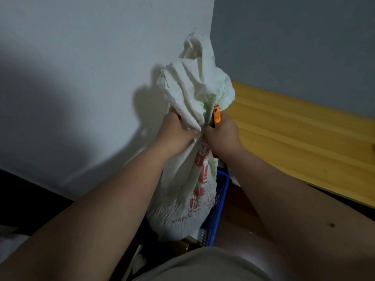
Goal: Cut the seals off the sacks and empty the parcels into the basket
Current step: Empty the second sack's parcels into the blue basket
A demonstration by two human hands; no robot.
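Note:
A white woven sack (pixel 182 203) with red print stands upright in a blue basket (pixel 218 201). Its bunched neck rises against the wall, the loose top flaring above my hands. My left hand (pixel 175 132) grips the gathered neck from the left. My right hand (pixel 220 135) holds an orange utility knife (pixel 216 115) against the right side of the neck, the knife's tip pointing up into the folds. The blade itself is hidden in the cloth. A bit of a parcel shows at the basket's bottom under the sack.
A pale wall (pixel 81 78) stands directly behind the sack. A yellow wooden board (pixel 300 142) runs along the right. Dark floor lies at the lower left, with something white at the left edge. My grey-clad lap fills the bottom.

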